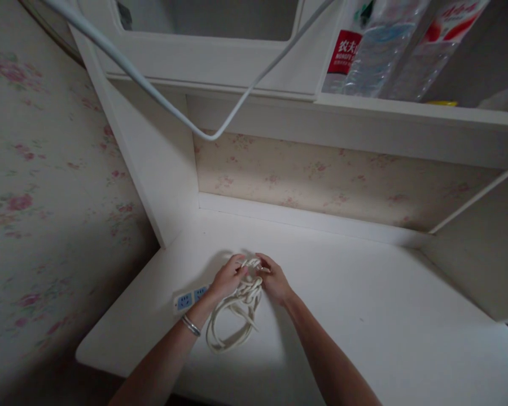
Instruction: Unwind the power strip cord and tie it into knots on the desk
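Note:
A cream-white cord (231,345) lies in loose loops on the white desk, with a tangled, knotted part near its top. My left hand (228,278) pinches a twisted stretch of this cord from the left. From the other side, my right hand (274,280) has its fingers closed on the same stretch. Beside my left wrist rests a white power strip (185,301) with blue sockets, partly covered by my left hand and forearm. Whether the cord joins the strip is hidden.
The white desk (342,316) has a side panel (156,158) at left and a shelf above. Plastic bottles (376,56) stand on the shelf at upper right. A thick white cable (211,137) hangs down in front of the cabinet. Flowered wallpaper (21,203) covers the left wall.

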`<state>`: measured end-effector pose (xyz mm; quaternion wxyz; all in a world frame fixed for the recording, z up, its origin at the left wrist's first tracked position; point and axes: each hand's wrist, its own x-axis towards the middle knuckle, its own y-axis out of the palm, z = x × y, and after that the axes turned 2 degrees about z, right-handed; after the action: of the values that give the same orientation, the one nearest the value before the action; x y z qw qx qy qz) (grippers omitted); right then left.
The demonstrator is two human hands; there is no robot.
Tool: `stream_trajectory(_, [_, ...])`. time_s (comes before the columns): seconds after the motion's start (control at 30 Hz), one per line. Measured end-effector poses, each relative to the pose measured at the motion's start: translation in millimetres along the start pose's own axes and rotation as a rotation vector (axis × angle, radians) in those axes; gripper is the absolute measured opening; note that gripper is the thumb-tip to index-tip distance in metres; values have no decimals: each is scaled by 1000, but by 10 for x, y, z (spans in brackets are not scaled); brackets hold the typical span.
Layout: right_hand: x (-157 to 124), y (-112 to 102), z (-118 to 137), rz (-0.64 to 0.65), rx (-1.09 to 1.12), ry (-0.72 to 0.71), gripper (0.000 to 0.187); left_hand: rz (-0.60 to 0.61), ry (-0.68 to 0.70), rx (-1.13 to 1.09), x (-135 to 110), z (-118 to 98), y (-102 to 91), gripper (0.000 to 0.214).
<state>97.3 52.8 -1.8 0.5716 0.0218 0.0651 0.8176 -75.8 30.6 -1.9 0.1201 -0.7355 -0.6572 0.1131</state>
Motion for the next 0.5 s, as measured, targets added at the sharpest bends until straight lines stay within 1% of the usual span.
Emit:
stream_trajectory(0.03, [-23, -49, 56, 21, -99, -25, 48, -1, 0, 66, -22, 7, 1, 46])
stream_trajectory(0.07, [-41, -99, 123, 69, -207, -37, 47, -2, 4, 120, -47, 7, 3, 45])
stream_trajectory(0.17, [-59, -191, 358, 278, -541, -13, 35, -2, 60, 231, -110, -26, 12, 41])
stream_trajectory(0.2, [-56, -193, 430, 307, -655, -13, 33, 0, 84, 253, -124, -44, 14, 40])
stream_trajectory(0.27, [-39, -164, 539, 297, -870, -29, 32, 13, 128, 285, -138, -82, 13, 38])
stream_trajectory(0.33, [-12, -134, 592, 256, -940, -36, 30, 23, 144, 324, -144, -110, -4, 38])
stream_trajectory(0.4, [20, -158, 608, 251, -923, -19, 28, 27, 142, 409, -155, -123, -40, 37])
stream_trajectory(0.43, [34, -201, 609, 255, -905, -5, 27, 33, 146, 476, -165, -124, -64, 37])
stream_trajectory(0.5, [56, -352, 613, 247, -871, 29, 25, 61, 174, 610, -193, -116, -120, 36])
